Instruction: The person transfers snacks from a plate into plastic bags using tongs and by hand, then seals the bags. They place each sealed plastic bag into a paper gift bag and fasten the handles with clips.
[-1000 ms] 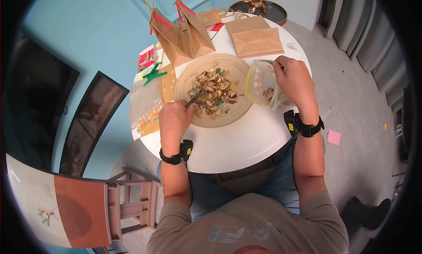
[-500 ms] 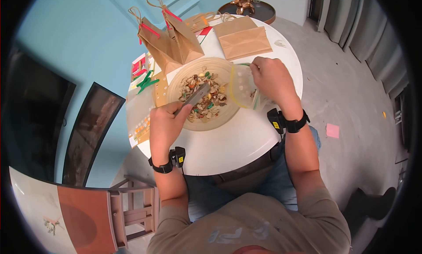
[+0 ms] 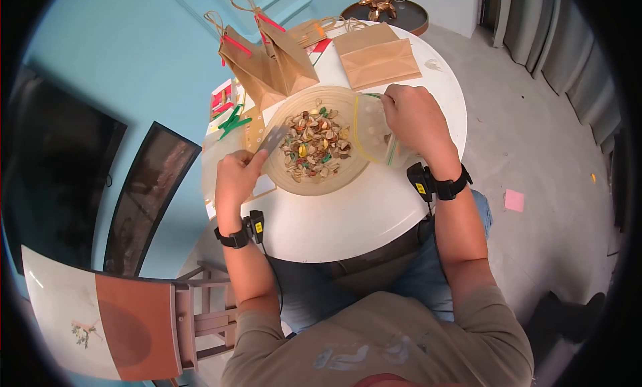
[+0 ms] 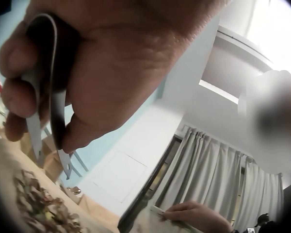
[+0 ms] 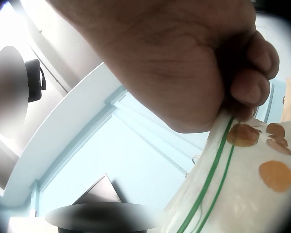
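In my left hand (image 3: 235,176) I hold metal tongs (image 3: 273,138), a bent flat strip whose tips are apart with nothing visible between them in the left wrist view. The tips point over the left side of a round pale bowl (image 3: 275,171). Inside it lies a heap of dried petal-like pieces (image 3: 315,146), mostly beige and brown with some green and yellow. My right hand (image 3: 418,119) pinches the top edge of a clear zip bag (image 3: 371,125) with a green seal line and orange dots. The bag's yellow-edged mouth overlaps the bowl's right rim; some pieces show inside the bag.
Two upright kraft bags (image 3: 281,66) with pink strips stand behind the bowl, and a folded kraft bag (image 3: 381,62) lies at the back right. Green scissors (image 3: 233,123) and dotted bags lie on the left of the round white table (image 3: 321,230).
My left hand has lifted the tongs out of the heap and drawn them left to the bowl's side. My right hand has brought the zip bag left, over the bowl's right rim.
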Available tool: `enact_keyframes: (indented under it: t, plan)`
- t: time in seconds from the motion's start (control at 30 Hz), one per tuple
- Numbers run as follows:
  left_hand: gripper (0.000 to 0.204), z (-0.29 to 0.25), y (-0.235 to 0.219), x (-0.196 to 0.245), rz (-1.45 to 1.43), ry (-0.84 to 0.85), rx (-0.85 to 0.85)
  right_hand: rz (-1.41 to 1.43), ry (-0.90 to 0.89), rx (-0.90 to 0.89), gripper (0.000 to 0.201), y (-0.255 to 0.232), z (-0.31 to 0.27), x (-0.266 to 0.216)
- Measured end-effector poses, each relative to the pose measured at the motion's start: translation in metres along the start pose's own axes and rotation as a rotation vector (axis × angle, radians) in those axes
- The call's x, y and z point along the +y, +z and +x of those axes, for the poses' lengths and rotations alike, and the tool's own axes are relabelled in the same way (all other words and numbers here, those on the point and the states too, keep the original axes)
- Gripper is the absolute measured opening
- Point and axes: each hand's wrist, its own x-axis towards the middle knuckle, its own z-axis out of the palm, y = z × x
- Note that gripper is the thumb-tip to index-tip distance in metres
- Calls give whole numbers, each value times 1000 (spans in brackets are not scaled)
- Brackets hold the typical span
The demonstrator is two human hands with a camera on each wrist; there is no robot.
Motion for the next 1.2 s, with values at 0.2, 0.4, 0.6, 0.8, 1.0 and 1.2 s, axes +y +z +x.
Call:
enact_keyframes:
  t: [0.2,0.4,0.6,0.8,1.0,1.2]
  plan:
    - [49,9,5,-31,41,-159,-124,-32,16,-16,26,-2,-1,-2]
    - [48,2,21,-8,-6,-35,-217,-44,18,-6,26,-4,0,-3]
    - [45,-3,25,2,44,77,-279,-34,3,-7,26,-4,0,-4]
    - [40,-13,39,18,146,149,-191,-23,-10,-7,26,-3,-1,-3]
    - [38,-18,46,18,157,198,-120,-20,-11,10,27,-5,-2,-1]
    - [37,-16,45,15,126,227,-115,-9,-15,17,27,-7,-2,-1]
